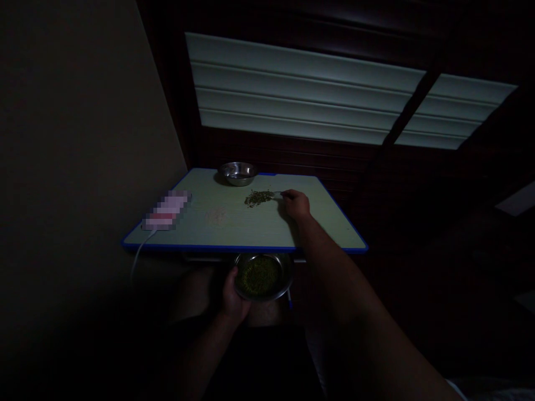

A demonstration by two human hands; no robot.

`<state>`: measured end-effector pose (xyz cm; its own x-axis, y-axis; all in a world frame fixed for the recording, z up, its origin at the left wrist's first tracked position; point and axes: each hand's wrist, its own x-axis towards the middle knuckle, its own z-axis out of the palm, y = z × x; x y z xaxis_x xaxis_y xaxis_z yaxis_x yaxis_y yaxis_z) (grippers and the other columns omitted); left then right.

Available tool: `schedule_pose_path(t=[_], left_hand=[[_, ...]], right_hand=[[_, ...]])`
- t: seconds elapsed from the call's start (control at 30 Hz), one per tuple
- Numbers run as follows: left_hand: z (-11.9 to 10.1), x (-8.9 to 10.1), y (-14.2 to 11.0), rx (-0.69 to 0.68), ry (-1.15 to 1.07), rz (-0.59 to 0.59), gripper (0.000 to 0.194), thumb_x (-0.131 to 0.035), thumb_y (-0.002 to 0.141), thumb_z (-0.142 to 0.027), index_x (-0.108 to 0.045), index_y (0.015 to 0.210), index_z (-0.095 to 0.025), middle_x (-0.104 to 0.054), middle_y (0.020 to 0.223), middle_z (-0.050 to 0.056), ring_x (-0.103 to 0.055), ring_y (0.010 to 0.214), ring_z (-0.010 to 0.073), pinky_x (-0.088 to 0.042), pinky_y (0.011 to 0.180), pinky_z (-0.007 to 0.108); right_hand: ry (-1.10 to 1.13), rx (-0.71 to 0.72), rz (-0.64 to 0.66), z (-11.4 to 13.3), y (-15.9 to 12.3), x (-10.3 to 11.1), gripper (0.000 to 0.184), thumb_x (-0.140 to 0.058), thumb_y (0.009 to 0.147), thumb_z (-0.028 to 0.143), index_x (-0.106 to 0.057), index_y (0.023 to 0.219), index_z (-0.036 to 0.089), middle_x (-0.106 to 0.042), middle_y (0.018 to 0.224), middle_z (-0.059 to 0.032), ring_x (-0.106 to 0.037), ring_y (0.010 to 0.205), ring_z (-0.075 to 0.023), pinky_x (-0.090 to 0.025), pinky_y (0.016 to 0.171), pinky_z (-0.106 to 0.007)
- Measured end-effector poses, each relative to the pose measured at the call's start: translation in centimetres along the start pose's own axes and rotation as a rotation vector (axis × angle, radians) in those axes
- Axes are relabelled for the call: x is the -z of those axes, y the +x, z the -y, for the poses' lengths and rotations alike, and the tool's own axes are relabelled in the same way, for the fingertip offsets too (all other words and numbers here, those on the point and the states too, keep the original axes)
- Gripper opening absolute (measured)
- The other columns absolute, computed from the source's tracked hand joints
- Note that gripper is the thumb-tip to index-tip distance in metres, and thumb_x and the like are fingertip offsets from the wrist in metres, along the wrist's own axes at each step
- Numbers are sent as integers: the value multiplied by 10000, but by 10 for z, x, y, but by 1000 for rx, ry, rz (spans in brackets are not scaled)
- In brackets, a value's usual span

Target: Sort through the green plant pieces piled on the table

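My left hand is closed on the rim of a metal bowl, held just below the table's front edge. Small green beans, like mung beans, lie in this bowl. Over the table, my right hand grips a thin metal spoon; its tip meets a spread pile of similar dark green beans. Left of that pile is a faint patch of pale grains, too dim to name.
A second metal bowl stands at the back of the pale, blue-edged folding table. At the left lies a blurred-out phone with a white cable hanging over the edge. A wall and dark slatted panels are close behind.
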<state>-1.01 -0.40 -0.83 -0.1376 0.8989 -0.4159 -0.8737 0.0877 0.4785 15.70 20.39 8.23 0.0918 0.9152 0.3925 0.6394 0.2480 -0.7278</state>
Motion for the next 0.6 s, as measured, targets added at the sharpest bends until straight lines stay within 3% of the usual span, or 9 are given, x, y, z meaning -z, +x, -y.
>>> schedule_pose_path(t=[0.33, 0.6], left_hand=[[1, 2, 3, -1, -1, -7, 345, -564, 771, -350, -696, 1034, -171, -750, 927, 86, -659, 1008, 288, -489, 923, 441], [0, 0, 0, -6, 1, 0, 307, -564, 786, -346, -712, 981, -161, -754, 918, 81, -676, 966, 270, -499, 915, 425]], right_hand=[[-53, 10, 28, -2, 1, -1, 267, -539, 787, 198, -731, 972, 215, -730, 1005, -49, -650, 937, -185, -469, 880, -294], [-19, 23, 33, 0, 0, 2, 284, -518, 783, 165, -732, 965, 200, -729, 1002, -51, -646, 938, -181, -467, 880, -290]])
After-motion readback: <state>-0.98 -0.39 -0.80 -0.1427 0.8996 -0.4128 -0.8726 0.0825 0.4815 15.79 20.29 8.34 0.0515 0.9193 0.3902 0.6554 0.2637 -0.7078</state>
